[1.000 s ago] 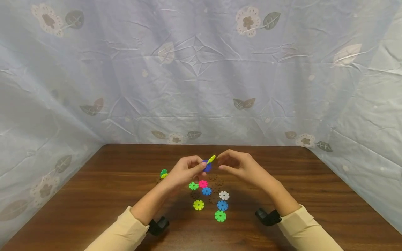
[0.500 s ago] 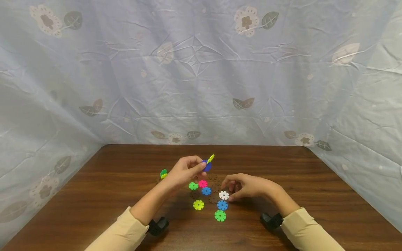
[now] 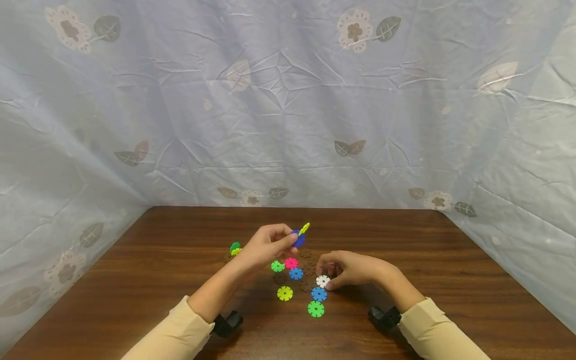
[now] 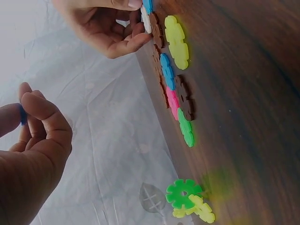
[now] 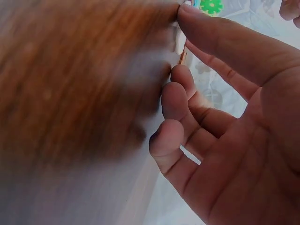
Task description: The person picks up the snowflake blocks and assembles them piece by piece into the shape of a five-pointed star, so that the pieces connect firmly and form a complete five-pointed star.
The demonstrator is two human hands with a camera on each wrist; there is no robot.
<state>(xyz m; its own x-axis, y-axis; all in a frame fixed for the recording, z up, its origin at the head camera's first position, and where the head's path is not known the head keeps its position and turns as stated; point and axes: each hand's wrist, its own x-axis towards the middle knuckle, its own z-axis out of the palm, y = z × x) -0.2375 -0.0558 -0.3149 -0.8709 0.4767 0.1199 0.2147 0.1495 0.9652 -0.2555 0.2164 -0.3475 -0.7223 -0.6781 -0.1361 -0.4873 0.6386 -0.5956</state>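
1. Left hand (image 3: 265,246) pinches 1 dark-blue disc (image 3: 299,240) above the bench (image 3: 180,250), 1 yellow disc (image 3: 305,228) joined to it.
2. Right hand (image 3: 351,268) grips 1 white disc (image 3: 322,281) on the bench beside 1 light-blue disc (image 3: 319,294).

Cream sleeves (image 3: 173,330) — black wrist cameras (image 3: 228,324)

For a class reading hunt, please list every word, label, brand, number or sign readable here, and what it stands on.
None: no readable word, label, brand, number or sign shows.
Dark blue disc in the left hand and white disc at the right hand: no visible lettering.
Cloth backdrop: flower and leaf prints only.
Black wrist gear: any mark is too small to read.
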